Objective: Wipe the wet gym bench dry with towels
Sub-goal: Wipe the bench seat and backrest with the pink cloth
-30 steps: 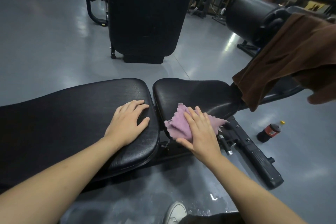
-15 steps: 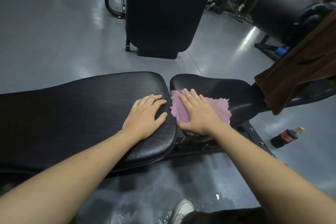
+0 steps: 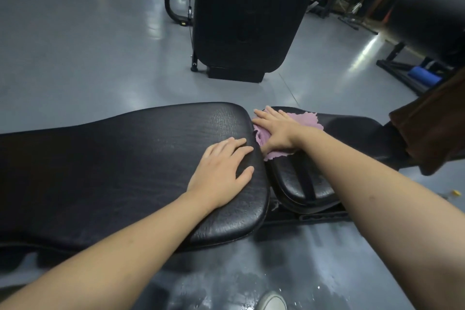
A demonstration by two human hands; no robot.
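Head view: left hand (image 3: 221, 168) flat and open on the long black pad (image 3: 113, 171) of the worktop, near its end. Right hand (image 3: 275, 128) open too, fingers spread, pressing a purple towel (image 3: 308, 119) onto the far part of the seat pad (image 3: 352, 133). Brown cloth (image 3: 432, 131) hanging at right. Wet patches on the floor (image 3: 239, 279) below.
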